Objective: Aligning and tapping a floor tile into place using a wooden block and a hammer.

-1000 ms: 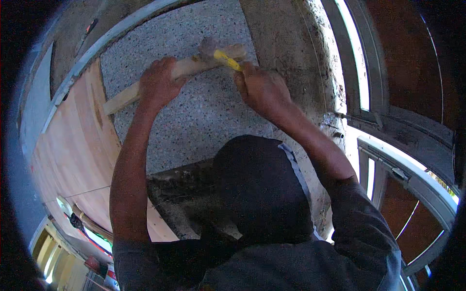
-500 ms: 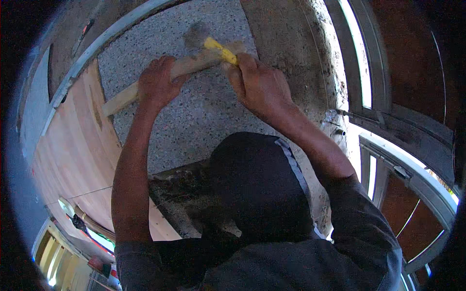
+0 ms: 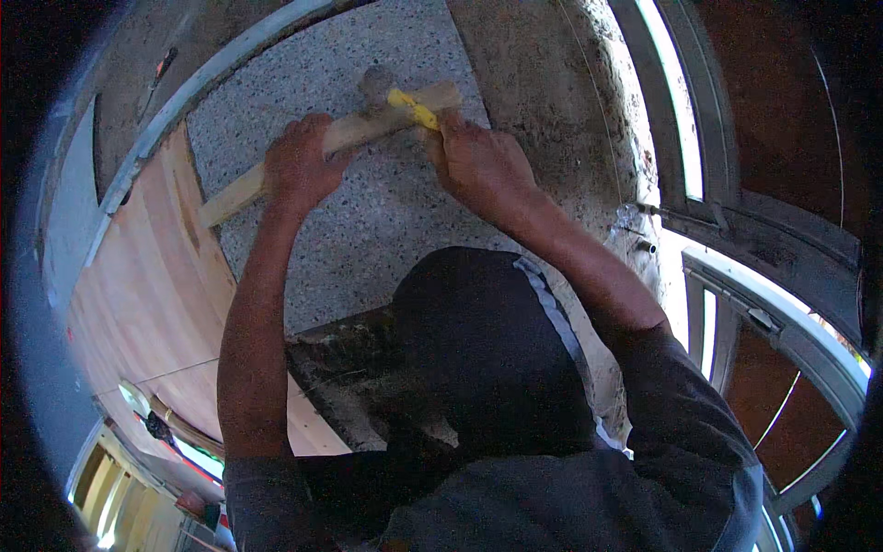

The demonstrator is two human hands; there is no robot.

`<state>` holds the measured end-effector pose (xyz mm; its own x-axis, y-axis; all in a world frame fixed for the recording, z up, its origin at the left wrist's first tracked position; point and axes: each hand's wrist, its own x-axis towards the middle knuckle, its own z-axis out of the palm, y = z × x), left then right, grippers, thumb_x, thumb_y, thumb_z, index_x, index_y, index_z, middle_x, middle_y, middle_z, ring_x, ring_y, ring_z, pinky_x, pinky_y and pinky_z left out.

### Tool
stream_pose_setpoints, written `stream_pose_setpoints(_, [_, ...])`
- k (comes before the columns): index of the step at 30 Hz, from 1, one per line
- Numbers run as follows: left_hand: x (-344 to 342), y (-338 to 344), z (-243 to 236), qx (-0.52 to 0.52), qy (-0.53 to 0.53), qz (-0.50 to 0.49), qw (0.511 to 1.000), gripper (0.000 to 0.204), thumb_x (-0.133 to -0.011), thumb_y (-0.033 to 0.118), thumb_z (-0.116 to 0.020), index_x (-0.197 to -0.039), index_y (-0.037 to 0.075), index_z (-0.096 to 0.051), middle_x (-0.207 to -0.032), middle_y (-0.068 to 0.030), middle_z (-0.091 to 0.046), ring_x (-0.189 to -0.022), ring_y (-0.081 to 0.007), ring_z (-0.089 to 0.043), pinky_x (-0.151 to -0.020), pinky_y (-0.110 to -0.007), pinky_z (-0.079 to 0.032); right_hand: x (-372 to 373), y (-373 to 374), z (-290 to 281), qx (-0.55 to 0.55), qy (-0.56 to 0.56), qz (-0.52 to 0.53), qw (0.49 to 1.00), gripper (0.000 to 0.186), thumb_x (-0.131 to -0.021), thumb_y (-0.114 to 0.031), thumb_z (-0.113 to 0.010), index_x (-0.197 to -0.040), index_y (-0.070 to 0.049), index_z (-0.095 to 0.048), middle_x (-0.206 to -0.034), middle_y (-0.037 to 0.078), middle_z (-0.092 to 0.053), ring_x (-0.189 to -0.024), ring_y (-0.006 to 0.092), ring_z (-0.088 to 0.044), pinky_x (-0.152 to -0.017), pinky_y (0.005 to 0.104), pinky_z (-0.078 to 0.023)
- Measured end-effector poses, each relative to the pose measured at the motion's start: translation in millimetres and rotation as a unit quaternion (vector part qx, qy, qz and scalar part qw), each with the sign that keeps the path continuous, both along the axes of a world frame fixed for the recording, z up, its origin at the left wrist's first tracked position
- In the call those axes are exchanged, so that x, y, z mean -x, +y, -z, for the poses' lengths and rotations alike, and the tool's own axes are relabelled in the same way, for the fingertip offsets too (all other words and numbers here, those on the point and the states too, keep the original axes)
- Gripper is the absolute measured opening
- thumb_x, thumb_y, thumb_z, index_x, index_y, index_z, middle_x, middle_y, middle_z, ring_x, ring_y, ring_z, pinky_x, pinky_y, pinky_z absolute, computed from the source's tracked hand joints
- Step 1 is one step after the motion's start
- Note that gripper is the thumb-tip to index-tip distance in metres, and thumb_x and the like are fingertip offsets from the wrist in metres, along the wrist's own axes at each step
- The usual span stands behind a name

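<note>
A pale wooden batten [image 3: 241, 195] lies slantwise across a grey speckled terrazzo slab [image 3: 359, 239]. My left hand [image 3: 302, 164] is wrapped over the batten left of its middle, pressing it from above. In my right hand [image 3: 483, 164] is the yellow handle of a hammer [image 3: 412, 108], gripped close to the batten's far right end. The hammer's round grey head [image 3: 376, 85] is at the batten's far edge; whether it touches the wood I cannot tell.
Left of the slab are pinkish wooden boards [image 3: 152, 285] and a curved grey edge strip [image 3: 166, 120]. Rough, dirty concrete [image 3: 543, 101] runs along the right, beside a barred metal frame [image 3: 782, 322]. A dark cap [image 3: 478, 350] hides the near part of the slab.
The hammer's head has come down slightly and is less blurred. My right hand has shifted a little left and down. The batten stays under my left hand.
</note>
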<state>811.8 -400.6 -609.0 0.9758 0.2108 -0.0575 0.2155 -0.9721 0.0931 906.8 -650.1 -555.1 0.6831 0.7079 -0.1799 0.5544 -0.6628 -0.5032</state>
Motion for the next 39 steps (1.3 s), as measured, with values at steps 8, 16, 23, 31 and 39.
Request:
stream_pose_setpoints(8, [0, 8, 8, 0.010, -0.021, 0.028, 0.999, 0.052, -0.084, 0.039, -0.079, -0.120, 0.008, -0.059, -0.113, -0.0109, -0.066, -0.106, -0.0335, -0.064, -0.087, -0.051, -0.053, 2, -2, -4, -0.033, -0.029, 0.035, 0.998, 0.035, -0.106, -0.029, -0.052, -0.117, 0.003, -0.054, -0.078, 0.023, -0.070, -0.073, 0.0429, -0.072, -0.061, 0.0548, -0.057])
stream_pose_setpoints(16, [3, 10, 13, 0.015, -0.025, 0.040, 0.999, 0.056, -0.084, 0.039, -0.079, -0.126, 0.008, -0.061, -0.117, -0.0103, -0.065, -0.107, -0.0334, -0.065, -0.089, -0.049, -0.053, 7, -1, 8, -0.017, -0.024, -0.016, 0.999, 0.031, -0.101, -0.026, -0.054, -0.109, 0.004, -0.061, -0.083, 0.022, -0.073, -0.073, 0.0401, -0.073, -0.063, 0.0522, -0.059])
stream_pose_setpoints(23, [2, 6, 8, 0.001, -0.033, 0.028, 0.999, 0.056, -0.084, 0.038, -0.080, -0.127, 0.008, -0.060, -0.117, -0.0113, -0.065, -0.109, -0.0334, -0.064, -0.090, -0.049, -0.053, 7, 1, -2, 0.009, 0.019, 0.015, 1.000, 0.035, -0.107, -0.031, -0.050, -0.110, 0.004, -0.057, -0.077, 0.025, -0.070, -0.072, 0.0430, -0.072, -0.062, 0.0562, -0.057])
stream_pose_setpoints(31, [3, 8, 11, 0.030, -0.025, 0.024, 0.999, 0.057, -0.083, 0.039, -0.080, -0.126, 0.007, -0.060, -0.118, -0.0118, -0.066, -0.110, -0.0339, -0.064, -0.092, -0.050, -0.053, 8, 3, 5, -0.024, -0.012, -0.001, 1.000, 0.038, -0.107, -0.033, -0.050, -0.109, 0.004, -0.058, -0.077, 0.025, -0.070, -0.074, 0.0437, -0.072, -0.064, 0.0561, -0.057])
stream_pose_setpoints(39, [0, 9, 11, 0.019, 0.008, 0.020, 1.000, 0.057, -0.083, 0.041, -0.079, -0.126, 0.007, -0.061, -0.117, -0.0135, -0.067, -0.109, -0.0333, -0.065, -0.093, -0.051, -0.052, 14, 5, -9, -0.028, -0.026, 0.012, 0.999, 0.037, -0.107, -0.033, -0.048, -0.113, 0.003, -0.056, -0.080, 0.026, -0.070, -0.078, 0.0452, -0.072, -0.067, 0.0579, -0.056])
